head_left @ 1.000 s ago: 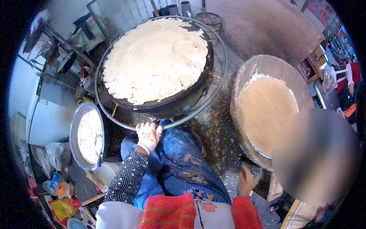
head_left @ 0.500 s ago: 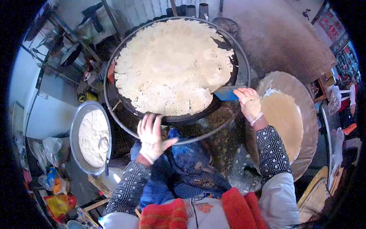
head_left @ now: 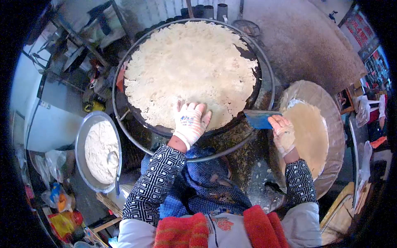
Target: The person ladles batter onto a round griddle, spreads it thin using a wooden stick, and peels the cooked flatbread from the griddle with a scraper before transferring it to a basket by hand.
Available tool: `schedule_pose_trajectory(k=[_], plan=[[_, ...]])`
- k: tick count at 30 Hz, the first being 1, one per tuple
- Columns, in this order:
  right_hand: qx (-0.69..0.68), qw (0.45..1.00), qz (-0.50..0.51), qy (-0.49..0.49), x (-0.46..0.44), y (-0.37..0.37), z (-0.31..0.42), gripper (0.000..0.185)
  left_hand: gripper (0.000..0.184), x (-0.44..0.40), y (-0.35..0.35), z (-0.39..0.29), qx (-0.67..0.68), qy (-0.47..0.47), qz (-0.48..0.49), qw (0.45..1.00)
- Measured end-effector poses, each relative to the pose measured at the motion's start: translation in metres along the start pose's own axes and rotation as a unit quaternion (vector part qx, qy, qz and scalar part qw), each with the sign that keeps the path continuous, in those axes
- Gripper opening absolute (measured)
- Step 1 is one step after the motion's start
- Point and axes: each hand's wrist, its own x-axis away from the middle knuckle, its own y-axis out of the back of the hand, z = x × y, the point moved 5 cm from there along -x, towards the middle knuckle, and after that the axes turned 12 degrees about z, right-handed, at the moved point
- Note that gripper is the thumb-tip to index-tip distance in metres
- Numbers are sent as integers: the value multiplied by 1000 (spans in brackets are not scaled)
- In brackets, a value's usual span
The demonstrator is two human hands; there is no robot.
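Note:
A wide, pale sheet of dough (head_left: 186, 74) with ragged edges covers most of a round black griddle (head_left: 247, 99), which a metal ring encircles. My left hand (head_left: 191, 122), in a white glove with blue print, rests on the near part of the sheet, fingers apart and their tips partly hidden. Off the griddle's right side, my right hand (head_left: 283, 134), gloved too, grips a flat blue scraper (head_left: 259, 119). The scraper's blade overlaps the ring in this view. Beside this hand lies a round tan flatbread (head_left: 308, 134) on a cloth-covered round support (head_left: 337, 161).
To the left stands a metal basin (head_left: 81, 163) of whitish dough (head_left: 99, 149), with a ladle (head_left: 112, 159) in it. The metal ring (head_left: 271, 89) surrounds the griddle at its edge. Dark cylinders (head_left: 222, 11) stand behind, and plastic bags (head_left: 55, 163) lie at far left.
My left hand has moved from the near rim up onto the dough sheet. My right hand has drawn the scraper outward and down, away from the sheet, whose lower right part now looks filled out.

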Motion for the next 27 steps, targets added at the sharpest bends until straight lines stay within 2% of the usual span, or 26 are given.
schedule_pose_trajectory(k=[1,4,5,8,9,12,13,16,17,18,19,20,21,23,24,25,27], plan=[[32,999,0,-4,-1,-1,-5,40,53,-5,-2,0,19,-20,22,999],[76,997,10,4,-23,-1,-7,37,78,-26,10,-34,-3,-48,35,998],[80,997,15,14,-34,-3,-6,36,95,-36,1,-44,-19,-40,94,995],[75,997,-1,10,-63,9,4,35,93,-58,-20,-67,-59,-17,156,986],[62,998,-16,3,-70,14,6,35,71,-64,-23,-71,-69,-23,137,988],[38,998,-46,19,-67,23,4,34,40,-82,-29,-62,-66,2,163,985],[32,998,-48,26,-58,22,-2,34,22,-85,-28,-57,-64,6,68,996],[36,997,2,67,-47,11,-17,36,22,-96,-10,-39,33,42,-9,999],[43,995,33,82,-53,5,-20,37,23,-101,-4,-33,22,43,-20,999],[47,992,64,100,-61,3,-15,37,29,-99,6,-24,77,43,-38,995],[65,988,78,112,-75,-1,-10,36,32,-103,7,-15,120,80,20,989],[20,985,145,95,-97,1,1,43,35,-106,16,-12,161,118,78,977],[32,975,206,73,-119,-10,11,40,41,-108,18,-8,164,138,95,972],[56,957,284,31,-165,-20,39,28,42,-110,20,0,221,147,75,961],[92,954,284,11,-188,-32,44,26,42,-111,17,3,267,146,73,950],[130,950,284,-9,-209,-53,42,25,41,-112,26,-2,219,138,49,965],[96,968,193,-125,-245,-109,1,26,42,-108,46,-19,183,138,94,969]])
